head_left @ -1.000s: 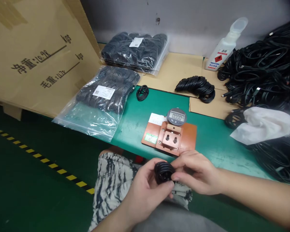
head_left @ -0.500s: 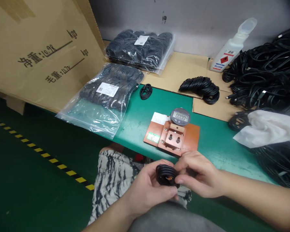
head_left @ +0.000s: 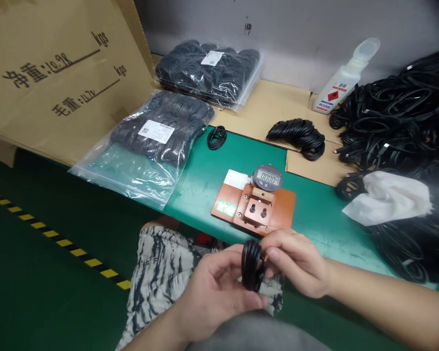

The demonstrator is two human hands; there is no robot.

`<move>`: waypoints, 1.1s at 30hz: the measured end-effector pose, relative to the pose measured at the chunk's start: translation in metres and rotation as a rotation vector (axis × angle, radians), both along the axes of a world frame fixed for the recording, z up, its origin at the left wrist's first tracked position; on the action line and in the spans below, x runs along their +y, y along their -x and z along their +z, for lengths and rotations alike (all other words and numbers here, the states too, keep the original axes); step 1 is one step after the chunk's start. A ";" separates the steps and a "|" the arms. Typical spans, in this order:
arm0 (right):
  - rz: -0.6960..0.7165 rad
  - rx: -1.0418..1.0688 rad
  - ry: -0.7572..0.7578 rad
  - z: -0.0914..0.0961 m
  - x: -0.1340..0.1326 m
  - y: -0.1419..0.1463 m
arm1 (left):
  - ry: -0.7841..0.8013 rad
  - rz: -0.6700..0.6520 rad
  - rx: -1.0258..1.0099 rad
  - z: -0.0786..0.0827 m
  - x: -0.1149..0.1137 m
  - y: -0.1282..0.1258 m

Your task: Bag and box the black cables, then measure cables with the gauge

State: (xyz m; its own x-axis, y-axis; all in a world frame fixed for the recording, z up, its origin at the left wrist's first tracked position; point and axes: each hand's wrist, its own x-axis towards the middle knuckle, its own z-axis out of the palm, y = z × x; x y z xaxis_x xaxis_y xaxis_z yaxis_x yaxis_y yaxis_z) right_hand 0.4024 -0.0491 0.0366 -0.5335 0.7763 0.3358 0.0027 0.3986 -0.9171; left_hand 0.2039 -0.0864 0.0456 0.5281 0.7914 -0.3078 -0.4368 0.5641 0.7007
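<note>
My left hand [head_left: 215, 292] is closed around a small coil of black cable [head_left: 251, 265], with the thumb along its lower side, and my right hand [head_left: 296, 263] pinches the same coil at its right side, where a little orange spot shows near the fingertips. The coil is held in the air over my lap, just in front of the bench [head_left: 314, 204]; its turns are round, smooth and tightly stacked. Near my right hand lies a flat orange-brown fixture [head_left: 282, 207] with sharp straight edges, and on it sits a round grey gauge [head_left: 267, 178] whose display reads zeros. The bench top is green and slightly shiny, and its front edge runs slantwise, close to the fixture. One strip of green surface lies between the fixture and the glossy clear front bag [head_left: 155, 136], which has cables inside and a loose flap reaching over the edge. Another stretch opens at the right, up to the soft, wrinkled white cloth [head_left: 391, 195]. Behind the fixture, a single coil [head_left: 217, 137] lies flat near the bag, and a curved row of coils [head_left: 296, 136] leans on the dull cardboard [head_left: 274, 105]. Tangled cables [head_left: 395, 117] fill the right side, beside a whitish plastic bottle [head_left: 338, 87].
</note>
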 end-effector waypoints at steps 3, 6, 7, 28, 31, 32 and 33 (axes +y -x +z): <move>-0.046 -0.027 -0.051 -0.001 0.000 -0.001 | -0.096 0.070 0.135 0.001 -0.002 -0.003; -0.074 -0.048 -0.072 -0.004 -0.001 -0.001 | -0.209 0.063 0.302 0.000 -0.005 -0.003; -0.075 -0.061 -0.073 -0.005 -0.001 -0.001 | -0.257 0.059 0.352 0.000 -0.007 -0.002; -0.038 -0.146 -0.153 -0.007 -0.001 0.005 | -0.830 -0.189 0.745 -0.012 -0.009 0.004; -0.062 -0.149 -0.152 -0.007 -0.001 0.004 | -0.794 -0.120 0.725 -0.012 -0.010 0.001; -0.073 -0.146 -0.147 -0.008 -0.002 0.004 | -0.788 -0.093 0.732 -0.012 -0.010 -0.001; -0.085 -0.139 -0.141 -0.008 -0.002 0.004 | -0.781 -0.071 0.747 -0.012 -0.011 -0.002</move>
State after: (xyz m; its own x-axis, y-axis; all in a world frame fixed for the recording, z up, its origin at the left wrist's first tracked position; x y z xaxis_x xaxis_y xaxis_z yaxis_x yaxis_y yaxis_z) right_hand 0.3985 -0.0509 0.0290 -0.5170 0.7709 0.3720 0.1646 0.5160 -0.8406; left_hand 0.2058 -0.0973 0.0332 0.4685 0.8835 0.0049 0.2660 -0.1464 0.9528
